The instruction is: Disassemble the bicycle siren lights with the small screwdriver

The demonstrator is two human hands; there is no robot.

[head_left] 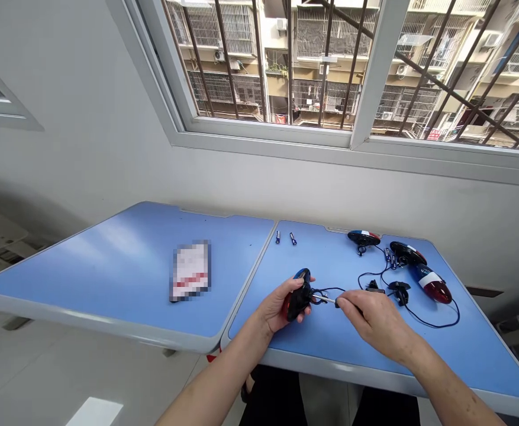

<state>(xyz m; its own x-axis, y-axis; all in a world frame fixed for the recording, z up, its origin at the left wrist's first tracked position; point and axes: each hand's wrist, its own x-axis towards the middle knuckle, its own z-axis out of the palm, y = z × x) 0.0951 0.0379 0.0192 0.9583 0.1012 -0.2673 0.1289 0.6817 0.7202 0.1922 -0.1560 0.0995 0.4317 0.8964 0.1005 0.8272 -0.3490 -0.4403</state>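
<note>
Lamp held side-on to a screwdriver

Head view: the oval, dark-bodied lamp, with blue and red at its ends, is at lower centre of the frame, over the near part of the bench. The left hand has its grip wrapped round it, thumb on top and fingers beneath. The right hand pinches the screwdriver's handle, its shaft running leftward to the lamp's dark side; whether the tip sits in a screw is too small to tell.

For steady work, the shaft should stay square to that face, with light pressure and the lamp braced firmly. The thin cable runs close by the shaft, so it is best held clear of the turning.

The bench's front edge runs just below both hands, so a dropped screw could roll off there; working further in looks safer. Open room lies above the hands, up to two batteries near the back edge. Right of centre is tighter: three other lamps and looping cords crowd the right hand's side.
</note>
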